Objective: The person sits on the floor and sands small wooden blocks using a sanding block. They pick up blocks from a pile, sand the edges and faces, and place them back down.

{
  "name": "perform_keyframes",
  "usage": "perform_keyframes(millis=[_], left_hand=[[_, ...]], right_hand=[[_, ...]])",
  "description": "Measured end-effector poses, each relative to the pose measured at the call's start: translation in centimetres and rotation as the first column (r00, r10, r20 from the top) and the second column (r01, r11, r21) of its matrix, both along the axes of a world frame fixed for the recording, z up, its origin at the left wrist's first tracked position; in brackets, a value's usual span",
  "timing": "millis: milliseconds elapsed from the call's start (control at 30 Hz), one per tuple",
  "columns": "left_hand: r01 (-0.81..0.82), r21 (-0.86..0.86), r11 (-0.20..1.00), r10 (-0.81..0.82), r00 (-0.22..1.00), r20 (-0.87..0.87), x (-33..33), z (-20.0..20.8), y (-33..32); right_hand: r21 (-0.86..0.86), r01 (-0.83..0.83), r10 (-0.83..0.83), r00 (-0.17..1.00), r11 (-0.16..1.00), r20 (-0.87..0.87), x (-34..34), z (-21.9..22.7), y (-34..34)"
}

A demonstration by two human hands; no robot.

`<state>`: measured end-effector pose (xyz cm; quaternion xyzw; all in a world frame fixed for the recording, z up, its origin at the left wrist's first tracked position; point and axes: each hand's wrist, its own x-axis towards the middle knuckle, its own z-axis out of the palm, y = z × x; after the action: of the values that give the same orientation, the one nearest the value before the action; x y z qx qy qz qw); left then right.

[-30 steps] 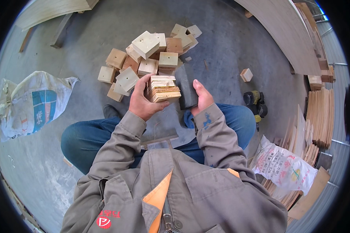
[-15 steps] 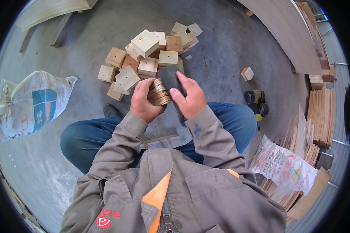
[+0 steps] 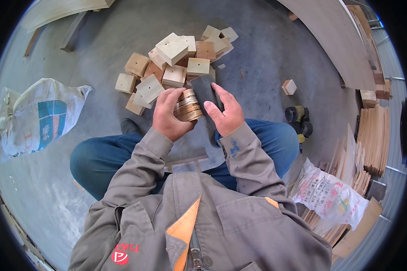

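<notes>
My left hand (image 3: 168,118) is wrapped round a small layered wooden block (image 3: 188,107), its stripy edges turned to the right. In my right hand (image 3: 227,114) is a dark grey sanding block (image 3: 205,92), gripped with the thumb on its near face and the fingers along its far right side. The sanding block stands tilted close beside the right face of the wooden block; whether they touch I cannot tell. Just beyond both hands lies a loose heap of square wooden blocks (image 3: 172,49), many with a small hole in the top.
One wooden block (image 3: 289,87) lies apart on the right, near a yellow-and-black power tool (image 3: 296,118). White woven sacks lie at left (image 3: 49,117) and right (image 3: 332,194). Stacked thin boards (image 3: 374,140) line the right side. Large panels (image 3: 330,36) stand at the far right.
The sanding block and my right hand have shifted slightly right relative to the wooden block. My left hand keeps its hold, and the heap looks the same apart from a small view shift.
</notes>
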<state>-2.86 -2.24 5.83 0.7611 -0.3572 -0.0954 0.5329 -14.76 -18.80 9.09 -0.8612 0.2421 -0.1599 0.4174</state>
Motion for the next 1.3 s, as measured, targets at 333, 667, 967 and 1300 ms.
perform_keyframes(millis=[333,667,967,1300], left_hand=[[0.013,-0.033,0.999,-0.02,0.976,-0.216,0.4,-0.4,-0.3],[0.095,-0.197,0.976,-0.199,0.754,-0.626,1.5,0.7,0.8],[-0.051,-0.338,0.94,-0.306,0.312,-0.899,1.3,0.9,0.6],[-0.026,-0.299,0.954,-0.246,0.505,-0.827,0.8,0.1,0.4]], right_hand=[[0.853,0.21,-0.388,0.922,0.479,-0.009,-0.8,-2.0,-1.6],[0.985,0.166,-0.452,0.876,-0.05,-0.17,-0.1,-2.9,-2.0],[0.971,0.237,-0.46,0.861,-0.015,-0.217,-0.1,-4.5,-2.6],[0.964,0.259,-0.434,0.862,-0.062,-0.26,0.5,-3.6,-1.9]])
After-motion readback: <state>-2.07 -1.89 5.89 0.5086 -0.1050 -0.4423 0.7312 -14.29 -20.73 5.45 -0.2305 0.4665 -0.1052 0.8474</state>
